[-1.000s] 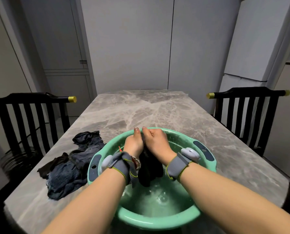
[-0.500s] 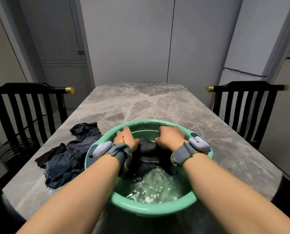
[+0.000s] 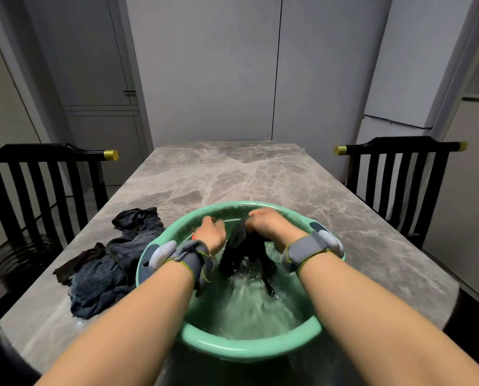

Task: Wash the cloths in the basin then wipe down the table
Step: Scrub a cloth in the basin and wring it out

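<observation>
Head: cloth (image 3: 246, 253) btwn L hand (image 3: 212, 232) & R hand (image 3: 270, 225), over basin (image 3: 249, 351).

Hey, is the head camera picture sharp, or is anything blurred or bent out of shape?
Head view: the wide-angle lens tilts the door frame inward; left hand and right hand, gripping the dark cloth, are motion-smeared; churned water in the green basin is blurred; light is dim and even, no hard glare.

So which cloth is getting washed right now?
The black cloth, gripped by the left hand and right hand above the water in the green basin. The other cloths lie heaped on the table beside it.
</observation>
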Action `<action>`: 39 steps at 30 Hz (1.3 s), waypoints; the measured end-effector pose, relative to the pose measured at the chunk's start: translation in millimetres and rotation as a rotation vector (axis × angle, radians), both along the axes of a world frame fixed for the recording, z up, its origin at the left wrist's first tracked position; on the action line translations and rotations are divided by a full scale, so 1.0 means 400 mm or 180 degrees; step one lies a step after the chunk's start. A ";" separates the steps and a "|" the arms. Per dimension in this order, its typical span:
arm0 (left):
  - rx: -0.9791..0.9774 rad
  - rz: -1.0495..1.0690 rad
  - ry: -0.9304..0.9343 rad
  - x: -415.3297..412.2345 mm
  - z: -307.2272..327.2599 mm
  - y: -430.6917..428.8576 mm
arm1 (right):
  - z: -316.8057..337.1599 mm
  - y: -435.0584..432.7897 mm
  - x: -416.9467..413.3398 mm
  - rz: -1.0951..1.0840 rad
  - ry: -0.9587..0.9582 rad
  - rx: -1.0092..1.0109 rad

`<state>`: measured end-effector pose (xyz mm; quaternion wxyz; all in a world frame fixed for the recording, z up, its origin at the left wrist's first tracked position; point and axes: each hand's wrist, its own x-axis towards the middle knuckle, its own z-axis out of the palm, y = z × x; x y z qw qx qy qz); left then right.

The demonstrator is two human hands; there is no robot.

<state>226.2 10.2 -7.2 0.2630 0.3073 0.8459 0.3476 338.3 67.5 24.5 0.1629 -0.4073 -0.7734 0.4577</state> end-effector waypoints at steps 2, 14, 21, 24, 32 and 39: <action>0.0335 0.0244 -0.0529 0.007 0.026 -0.004 | 0.025 -0.021 -0.008 -0.0132 0.1373 -0.0827; 0.1607 0.0234 -0.2973 0.071 0.077 0.045 | 0.036 -0.043 -0.015 -0.0366 0.1318 0.0986; 0.1538 0.0239 -0.2222 0.026 0.091 0.026 | 0.042 -0.063 0.038 0.0680 -0.0037 0.2125; 0.1173 -0.0195 -0.1755 0.022 0.086 0.013 | 0.026 -0.076 0.034 0.0760 -0.0679 0.2944; 0.0941 0.0115 -0.0787 0.062 0.062 0.004 | 0.012 -0.066 0.000 0.0543 -0.1175 0.3196; 0.0979 -0.0235 0.0802 0.065 0.051 -0.007 | 0.010 -0.072 -0.003 0.0258 -0.1254 0.2374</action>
